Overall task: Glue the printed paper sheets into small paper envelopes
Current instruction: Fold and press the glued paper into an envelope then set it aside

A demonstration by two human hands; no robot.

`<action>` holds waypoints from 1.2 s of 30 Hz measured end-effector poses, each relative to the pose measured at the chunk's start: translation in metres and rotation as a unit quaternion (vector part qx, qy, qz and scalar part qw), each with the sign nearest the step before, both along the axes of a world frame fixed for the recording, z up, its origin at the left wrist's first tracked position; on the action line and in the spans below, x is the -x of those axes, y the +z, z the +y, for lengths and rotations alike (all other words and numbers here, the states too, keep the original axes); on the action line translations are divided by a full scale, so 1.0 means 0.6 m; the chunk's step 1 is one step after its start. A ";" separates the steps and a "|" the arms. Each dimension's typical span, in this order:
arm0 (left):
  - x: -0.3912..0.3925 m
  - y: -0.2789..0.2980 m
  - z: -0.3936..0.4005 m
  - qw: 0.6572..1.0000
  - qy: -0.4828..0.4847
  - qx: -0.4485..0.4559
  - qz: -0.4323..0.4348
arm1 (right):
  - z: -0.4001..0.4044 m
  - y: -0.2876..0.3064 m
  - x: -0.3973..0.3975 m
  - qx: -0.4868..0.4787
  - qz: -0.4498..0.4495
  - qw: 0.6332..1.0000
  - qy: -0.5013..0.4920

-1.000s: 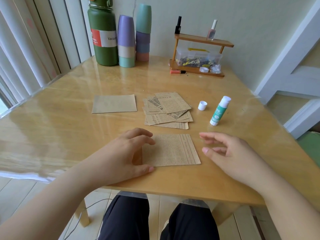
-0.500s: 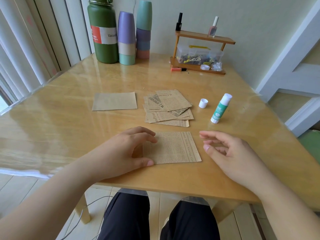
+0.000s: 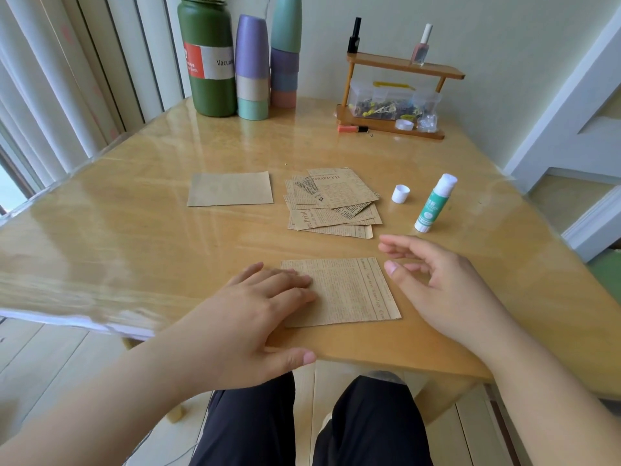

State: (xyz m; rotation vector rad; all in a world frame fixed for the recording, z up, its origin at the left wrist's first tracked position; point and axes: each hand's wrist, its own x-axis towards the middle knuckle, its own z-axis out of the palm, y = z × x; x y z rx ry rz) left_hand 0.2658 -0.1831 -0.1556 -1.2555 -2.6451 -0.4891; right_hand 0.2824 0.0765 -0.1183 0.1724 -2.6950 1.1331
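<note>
A square printed paper sheet (image 3: 353, 290) lies flat near the table's front edge. My left hand (image 3: 258, 317) rests on its left part with straight fingers pressing it down. My right hand (image 3: 440, 287) hovers just right of the sheet, fingers loosely curled and holding nothing. Behind the sheet sits a loose pile of printed sheets (image 3: 332, 203). A plain brown folded paper (image 3: 230, 189) lies left of the pile. The green glue stick (image 3: 433, 203) lies uncapped to the right, its white cap (image 3: 400, 194) beside it.
At the back of the wooden table (image 3: 134, 230) stand a green flask (image 3: 207, 58), stacked cups (image 3: 252, 68) and a small wooden shelf (image 3: 393, 95) with nail polish bottles and a clear box. An orange marker (image 3: 351, 128) lies before the shelf.
My left hand has slid further onto the sheet and its fingers have flattened. My right hand has stayed beside the sheet's right edge.
</note>
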 end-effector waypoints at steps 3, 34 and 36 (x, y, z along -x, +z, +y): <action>-0.019 -0.002 -0.002 1.000 -0.007 0.004 0.029 | 0.001 -0.001 -0.006 -0.003 -0.004 1.000 -0.003; 0.026 0.048 0.064 0.867 0.258 -0.338 -0.261 | -0.023 0.000 0.023 0.129 -0.079 0.980 -0.129; 0.029 0.041 0.071 0.906 0.269 -0.269 -0.186 | -0.031 -0.007 0.029 0.072 -0.081 0.981 -0.159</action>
